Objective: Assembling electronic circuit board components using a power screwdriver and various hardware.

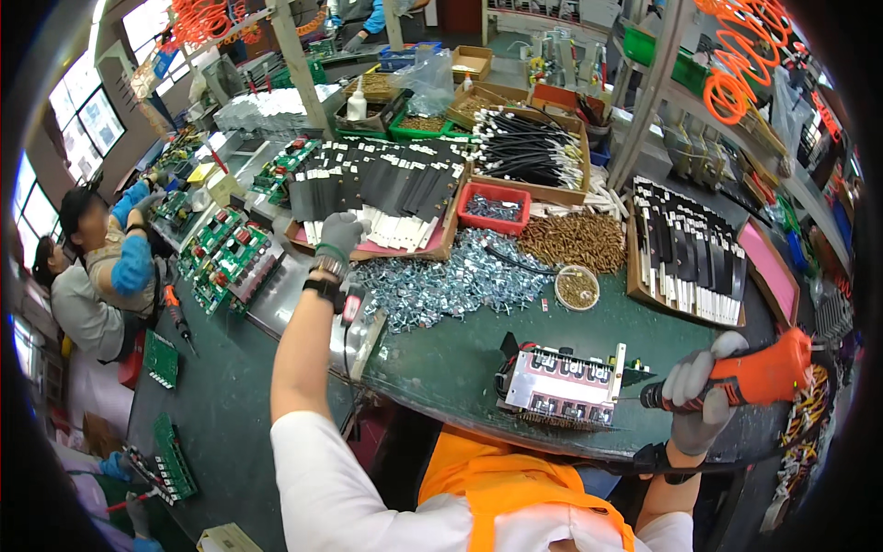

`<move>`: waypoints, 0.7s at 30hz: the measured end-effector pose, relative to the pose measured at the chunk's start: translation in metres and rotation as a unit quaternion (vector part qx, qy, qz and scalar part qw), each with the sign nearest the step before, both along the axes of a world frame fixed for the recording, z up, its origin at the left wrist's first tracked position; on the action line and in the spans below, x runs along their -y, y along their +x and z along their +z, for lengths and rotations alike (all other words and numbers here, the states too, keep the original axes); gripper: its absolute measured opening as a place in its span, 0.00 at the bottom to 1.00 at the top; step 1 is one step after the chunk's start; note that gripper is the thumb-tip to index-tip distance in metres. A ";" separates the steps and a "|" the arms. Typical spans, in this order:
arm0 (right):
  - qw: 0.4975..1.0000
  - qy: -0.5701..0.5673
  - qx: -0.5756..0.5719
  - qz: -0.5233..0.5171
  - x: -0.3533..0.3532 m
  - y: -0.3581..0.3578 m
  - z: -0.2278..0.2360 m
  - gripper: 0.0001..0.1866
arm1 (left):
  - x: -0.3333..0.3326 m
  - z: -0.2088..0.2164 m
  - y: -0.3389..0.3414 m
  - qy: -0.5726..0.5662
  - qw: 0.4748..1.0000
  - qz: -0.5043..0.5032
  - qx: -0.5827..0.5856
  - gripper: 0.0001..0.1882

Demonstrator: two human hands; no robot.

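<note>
My left hand (340, 234), in a grey glove, reaches forward over the tray of black and white strips (386, 189) and rests on the white strips at its near edge. My right hand (699, 391), also gloved, grips an orange electric screwdriver (759, 373) whose tip points left at a circuit board assembly with a metal plate (561, 386) lying on the green table near me. Whether my left hand has closed on a strip cannot be seen.
A heap of small metal clips (441, 281), a pile of brass screws (575, 239), a small round dish (577, 287), a red bin (494, 207), a box of black cables (529, 152) and a second strip tray (690, 248) lie ahead. Seated people (110, 258) work on green boards at left.
</note>
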State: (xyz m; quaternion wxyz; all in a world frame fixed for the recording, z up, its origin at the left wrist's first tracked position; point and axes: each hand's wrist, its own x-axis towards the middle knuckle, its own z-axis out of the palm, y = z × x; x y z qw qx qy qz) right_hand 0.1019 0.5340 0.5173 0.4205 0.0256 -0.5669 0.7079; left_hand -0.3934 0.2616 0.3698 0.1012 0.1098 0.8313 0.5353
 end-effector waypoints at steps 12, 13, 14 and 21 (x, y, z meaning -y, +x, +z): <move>0.958 0.005 -0.236 0.160 0.025 -0.078 0.052 0.36 | -0.020 0.070 0.330 0.250 0.856 -0.319 0.321 0.31; 0.962 -0.018 -0.220 0.159 0.031 -0.084 0.046 0.39 | -0.018 0.065 0.336 0.248 0.853 -0.322 0.328 0.31; 0.957 -0.021 -0.235 0.169 0.032 -0.090 0.042 0.38 | -0.019 0.063 0.343 0.228 0.861 -0.299 0.343 0.24; 0.968 0.035 -0.161 0.190 0.031 -0.089 0.021 0.36 | -0.019 0.045 0.361 0.213 0.902 -0.244 0.285 0.15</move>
